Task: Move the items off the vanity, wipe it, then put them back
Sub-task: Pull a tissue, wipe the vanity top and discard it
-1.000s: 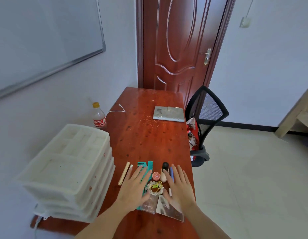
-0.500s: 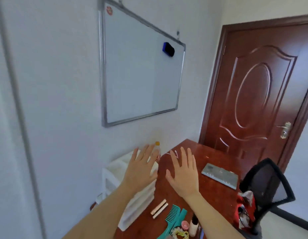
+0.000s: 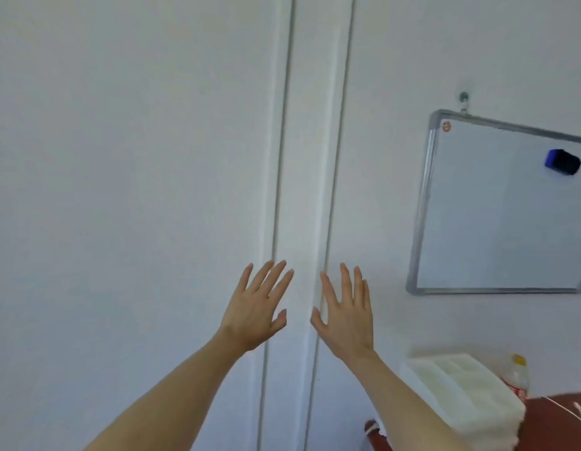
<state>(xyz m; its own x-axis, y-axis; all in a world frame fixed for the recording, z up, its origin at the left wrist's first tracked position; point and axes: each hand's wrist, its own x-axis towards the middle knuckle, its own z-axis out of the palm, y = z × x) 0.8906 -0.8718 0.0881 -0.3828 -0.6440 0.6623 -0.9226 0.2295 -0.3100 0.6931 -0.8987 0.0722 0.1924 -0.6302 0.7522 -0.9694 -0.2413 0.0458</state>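
- Left hand (image 3: 255, 309) and right hand (image 3: 344, 315): fingers spread, holding nothing, raised in front of the wall (image 3: 136, 157).
- Worktop (image 3: 556, 424) sits low and to the right; right hand is nearer.
- Vanity items out of frame, probably below the bottom edge.
- Visible there: white trays (image 3: 461, 395), a half-hidden bottle (image 3: 517, 375).

Both bare forearms reach up and forward from the lower edge of the view, converging toward the middle. The left hand (image 3: 255, 312) is raised with its back to the camera, fingers straight and spread, thumb angled inward. The right hand (image 3: 346, 317) mirrors it just beside, fingers straight and slightly fanned. The two hands are apart, and neither holds anything.
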